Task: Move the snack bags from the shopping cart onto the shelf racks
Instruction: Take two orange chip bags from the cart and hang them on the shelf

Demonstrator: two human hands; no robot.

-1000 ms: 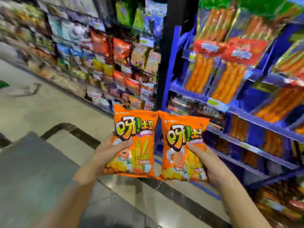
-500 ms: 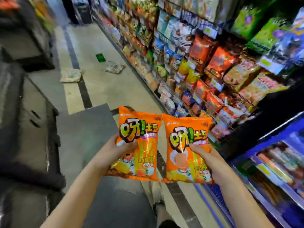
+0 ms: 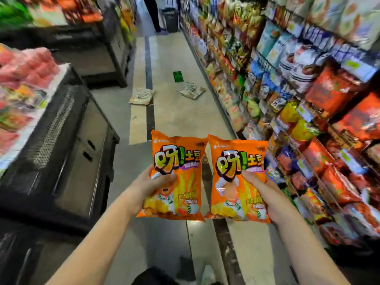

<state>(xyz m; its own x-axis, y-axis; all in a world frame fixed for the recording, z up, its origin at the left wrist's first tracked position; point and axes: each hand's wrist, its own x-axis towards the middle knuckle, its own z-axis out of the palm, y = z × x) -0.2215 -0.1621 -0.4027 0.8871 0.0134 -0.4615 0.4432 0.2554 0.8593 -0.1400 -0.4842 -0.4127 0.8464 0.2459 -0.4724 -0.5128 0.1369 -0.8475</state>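
Mid-carry, the left hand [image 3: 151, 185] grips one bag [image 3: 176, 171], the right hand [image 3: 261, 189] another bag [image 3: 236, 177]; next, I judge, finding a free slot on the racks [image 3: 308, 99].

Black display stand [image 3: 61, 151]; perhaps a green card [image 3: 178, 76].

Two of a kind: we grip the left snack bag [image 3: 185, 182] in our left hand [image 3: 152, 186] and the right snack bag [image 3: 232, 182] in our right hand [image 3: 265, 194]. Both are upright, edge to edge, orange and puffed, printed with a cartoon chef and potato sticks, near the packed shelf racks [image 3: 353, 64] at right.
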